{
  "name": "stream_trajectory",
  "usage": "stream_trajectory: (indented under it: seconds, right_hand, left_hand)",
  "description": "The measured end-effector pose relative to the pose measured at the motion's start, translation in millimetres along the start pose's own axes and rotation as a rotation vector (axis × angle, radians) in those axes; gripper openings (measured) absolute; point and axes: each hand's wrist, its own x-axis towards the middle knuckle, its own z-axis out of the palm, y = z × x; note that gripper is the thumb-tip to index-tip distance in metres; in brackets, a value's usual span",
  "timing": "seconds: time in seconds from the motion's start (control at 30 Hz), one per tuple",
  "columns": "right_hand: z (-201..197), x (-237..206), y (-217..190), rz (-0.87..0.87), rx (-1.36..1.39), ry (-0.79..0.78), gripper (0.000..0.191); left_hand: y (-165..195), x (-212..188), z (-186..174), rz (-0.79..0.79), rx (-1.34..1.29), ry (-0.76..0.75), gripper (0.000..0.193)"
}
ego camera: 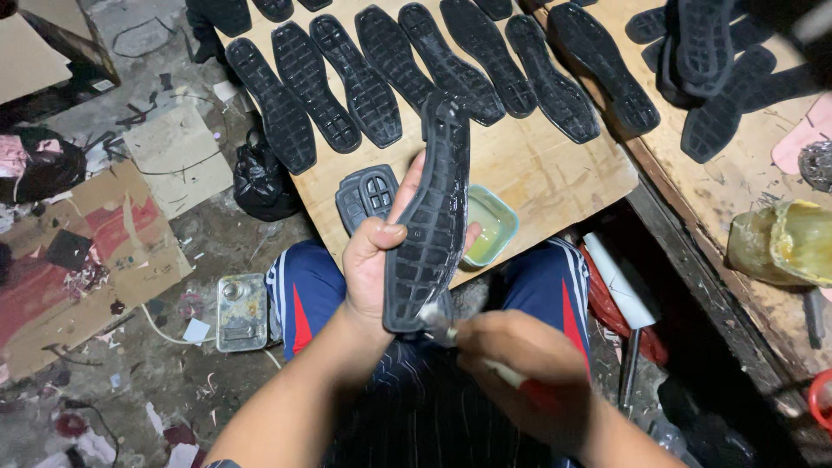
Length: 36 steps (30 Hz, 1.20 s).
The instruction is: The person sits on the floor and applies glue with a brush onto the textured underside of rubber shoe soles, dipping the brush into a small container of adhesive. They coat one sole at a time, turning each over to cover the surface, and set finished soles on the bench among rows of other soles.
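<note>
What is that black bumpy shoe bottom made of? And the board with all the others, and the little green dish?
The shoe sole in the left hand looks like black rubber: matte, with a moulded grid tread, slightly curved. The board looks like bare plywood, pale with visible grain and stains. The small dish seems plastic, pale green with a smooth, thin rim, though that is less certain.

One held black sole (429, 225); one green glue dish (490, 227); one black bag (260, 182)

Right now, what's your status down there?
Left hand grips black shoe sole upright. Right hand holds brush at its heel. Glue dish behind, nothing blocking.
</note>
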Motion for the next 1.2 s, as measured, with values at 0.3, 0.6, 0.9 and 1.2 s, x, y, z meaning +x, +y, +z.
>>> stream_trajectory:
  seconds: [0.3,0.6,0.9,1.2]
  right_hand:
    - [-28,17,62,0.196,-0.226,0.214,0.022]
    - [9,47,118,0.259,-0.433,0.049,0.021]
    - [-22,17,84,0.163,-0.249,0.236,0.019]
    - [-25,0,48,0.469,0.732,0.368,0.018]
  left_hand:
    - [15,-1,-12,0.025,-0.010,-0.002,0.077]
    - [16,-11,-7,0.018,0.107,0.079,0.079]
    - [23,-9,-25,0.003,0.009,0.018,0.087]
    - [-1,6,-17,-0.045,0.080,0.070,0.084]
